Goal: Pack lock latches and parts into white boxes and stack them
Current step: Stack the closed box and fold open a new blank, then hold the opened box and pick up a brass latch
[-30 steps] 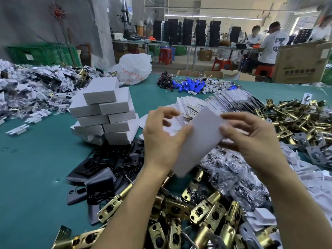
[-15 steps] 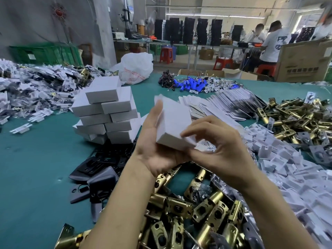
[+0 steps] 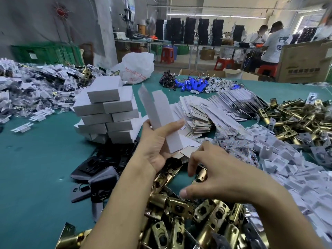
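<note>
Item: box (image 3: 161, 119), white card, folded up into a sleeve, centre of frame; the left hand (image 3: 158, 146) grips it near its lower end, thumb on the left face and fingers wrapped across the right. It stands nearly upright with its far end and flap open, probably so that parts can be slid in from the top. Right hand (image 3: 221, 173), lower centre: released, fingers loosely bent, grasping nothing, poised just above the latches (image 3: 197, 218), brass, heaped along the bottom edge; judged to be going for one. Stack (image 3: 107, 112) of closed boxes, centre left, set crosswise in tiers, near enough for the filled box to go on top. Blanks (image 3: 206, 112), flat card, fanned right of centre, just behind the held box. Plates (image 3: 100, 169), black, lower left. Plastic inserts (image 3: 287, 159), white, right side. All supplies ring the hands on the green table (image 3: 36, 177), each kind in its own pile.
</note>
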A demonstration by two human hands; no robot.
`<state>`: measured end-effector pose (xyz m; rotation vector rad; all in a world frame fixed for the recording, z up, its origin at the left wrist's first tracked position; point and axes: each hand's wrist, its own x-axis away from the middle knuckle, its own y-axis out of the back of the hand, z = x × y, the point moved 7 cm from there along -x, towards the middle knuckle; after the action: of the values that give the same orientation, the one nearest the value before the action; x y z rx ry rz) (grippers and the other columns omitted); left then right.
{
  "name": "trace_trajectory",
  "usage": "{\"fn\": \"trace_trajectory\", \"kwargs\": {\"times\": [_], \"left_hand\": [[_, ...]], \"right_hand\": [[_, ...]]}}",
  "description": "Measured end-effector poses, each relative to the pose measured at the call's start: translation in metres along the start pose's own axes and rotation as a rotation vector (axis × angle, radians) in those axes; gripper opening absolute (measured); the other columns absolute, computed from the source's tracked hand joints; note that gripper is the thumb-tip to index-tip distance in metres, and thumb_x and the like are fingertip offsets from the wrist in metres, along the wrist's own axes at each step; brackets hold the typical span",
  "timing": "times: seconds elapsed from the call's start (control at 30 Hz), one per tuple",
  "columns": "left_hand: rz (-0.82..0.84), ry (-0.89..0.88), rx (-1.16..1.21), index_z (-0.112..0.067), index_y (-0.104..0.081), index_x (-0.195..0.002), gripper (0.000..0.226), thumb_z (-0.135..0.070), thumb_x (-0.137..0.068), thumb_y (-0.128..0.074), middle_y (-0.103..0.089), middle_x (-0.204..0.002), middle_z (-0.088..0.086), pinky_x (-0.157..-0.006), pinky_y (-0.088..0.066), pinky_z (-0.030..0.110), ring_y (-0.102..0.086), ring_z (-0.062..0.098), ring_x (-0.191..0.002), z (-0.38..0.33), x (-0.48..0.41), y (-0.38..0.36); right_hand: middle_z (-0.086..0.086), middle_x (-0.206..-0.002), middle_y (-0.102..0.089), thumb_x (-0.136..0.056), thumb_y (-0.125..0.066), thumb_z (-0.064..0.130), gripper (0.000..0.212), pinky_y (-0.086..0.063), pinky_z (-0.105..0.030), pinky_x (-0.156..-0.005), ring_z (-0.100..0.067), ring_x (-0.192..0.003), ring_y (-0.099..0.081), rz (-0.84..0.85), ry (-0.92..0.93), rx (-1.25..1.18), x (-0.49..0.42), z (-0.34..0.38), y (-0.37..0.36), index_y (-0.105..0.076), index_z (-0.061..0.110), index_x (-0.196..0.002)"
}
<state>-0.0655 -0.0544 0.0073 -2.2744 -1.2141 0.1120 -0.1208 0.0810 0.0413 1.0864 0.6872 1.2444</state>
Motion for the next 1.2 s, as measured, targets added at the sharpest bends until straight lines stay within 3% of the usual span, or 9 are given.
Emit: {"fn": "trace_trajectory", "kwargs": {"times": [0.13, 0.23, 0.33, 0.5, 0.67, 0.8, 0.93, 1.07, 1.2], "left_hand": [[-0.127, -0.193, -0.106, -0.029, -0.045, -0.108, 0.088, -0.017, -0.038, -0.098, -0.069, -0.097, -0.012, -0.060, -0.061, 0.041, -0.073, 0.011, -0.080, -0.007, -0.006, 0.013], [-0.165, -0.257, -0.123, -0.033, -0.044, -0.107, 0.072, -0.035, -0.054, -0.093, -0.068, -0.101, -0.013, -0.058, -0.058, 0.035, -0.071, 0.013, -0.092, -0.010, -0.007, 0.016], [-0.165, -0.310, -0.088, -0.032, -0.046, -0.109, 0.068, -0.044, -0.056, -0.087, -0.069, -0.087, -0.022, -0.057, -0.057, 0.029, -0.070, 0.011, -0.090, -0.014, -0.006, 0.014], [-0.206, -0.587, -0.080, -0.026, -0.045, -0.121, 0.085, -0.051, -0.052, -0.086, -0.067, -0.099, -0.014, -0.065, -0.053, 0.019, -0.068, 0.002, -0.084, -0.044, 0.014, 0.007], [-0.024, -0.762, -0.102, -0.021, -0.044, -0.119, 0.079, -0.043, -0.058, -0.087, -0.067, -0.089, -0.023, -0.066, -0.053, 0.013, -0.065, -0.005, -0.079, -0.065, 0.033, -0.015], [0.150, -0.591, -0.303, -0.034, -0.045, -0.113, 0.077, -0.031, -0.053, -0.094, -0.067, -0.095, -0.023, -0.068, -0.055, 0.013, -0.066, -0.003, -0.088, -0.041, 0.021, -0.025], [0.335, -0.385, -0.544, -0.034, -0.045, -0.117, 0.077, -0.020, -0.056, -0.091, -0.060, -0.115, -0.004, -0.074, -0.058, 0.025, -0.063, 0.012, -0.103, -0.004, 0.011, -0.026], [0.589, -0.258, -0.696, -0.032, -0.047, -0.128, 0.085, -0.010, -0.060, -0.093, -0.061, -0.112, -0.009, -0.076, -0.054, 0.022, -0.061, 0.001, -0.099, 0.016, 0.016, -0.031], [0.626, -0.244, -0.712, -0.029, -0.048, -0.126, 0.081, -0.002, -0.063, -0.093, -0.063, -0.107, -0.015, -0.075, -0.051, 0.017, -0.061, -0.001, -0.098, 0.020, 0.018, -0.034]], "right_hand": [[0.007, -0.083, -0.070, -0.063, -0.082, 0.061, 0.048, -0.054, -0.026, -0.065, -0.004, -0.073, -0.063, 0.246, -0.026, -0.003, 0.001, 0.012, -0.024, -0.067, 0.023, -0.089], [0.000, -0.077, -0.072, -0.070, -0.082, 0.046, 0.036, -0.050, -0.027, -0.057, -0.011, -0.066, -0.065, 0.236, 0.000, 0.044, -0.005, 0.012, -0.028, -0.071, 0.015, -0.086], [-0.002, -0.071, -0.074, -0.079, -0.077, 0.035, 0.023, -0.052, -0.029, -0.059, -0.016, -0.065, -0.069, 0.192, 0.005, -0.097, -0.008, 0.007, -0.023, -0.071, 0.014, -0.081], [-0.002, -0.068, -0.074, -0.087, -0.072, 0.027, 0.012, -0.050, -0.022, -0.051, -0.007, -0.055, -0.067, -0.056, 0.040, -0.425, -0.008, -0.001, 0.004, -0.069, 0.016, -0.082], [-0.010, -0.076, -0.074, -0.086, -0.071, 0.015, 0.009, -0.054, -0.022, -0.053, -0.023, -0.067, -0.074, -0.502, -0.076, -0.974, 0.000, -0.041, 0.038, -0.067, 0.007, -0.087], [-0.008, -0.084, -0.073, -0.090, -0.065, 0.012, 0.003, -0.059, -0.024, -0.060, -0.021, -0.073, -0.073, -0.888, -0.108, -1.076, 0.022, -0.071, 0.063, -0.063, 0.013, -0.091], [0.000, -0.080, -0.074, -0.093, -0.064, 0.018, 0.006, -0.058, -0.024, -0.059, -0.020, -0.069, -0.073, -1.142, -0.030, -1.099, 0.045, -0.076, 0.082, -0.059, 0.020, -0.091], [-0.002, -0.078, -0.074, -0.096, -0.063, 0.020, 0.006, -0.057, -0.024, -0.056, -0.020, -0.064, -0.072, -1.220, 0.114, -1.121, 0.057, -0.061, 0.093, -0.057, 0.019, -0.093], [-0.009, -0.078, -0.073, -0.093, -0.067, 0.015, 0.014, -0.057, -0.029, -0.050, -0.026, -0.057, -0.071, -1.178, 0.180, -1.008, 0.055, -0.039, 0.094, -0.055, 0.017, -0.100]]}}
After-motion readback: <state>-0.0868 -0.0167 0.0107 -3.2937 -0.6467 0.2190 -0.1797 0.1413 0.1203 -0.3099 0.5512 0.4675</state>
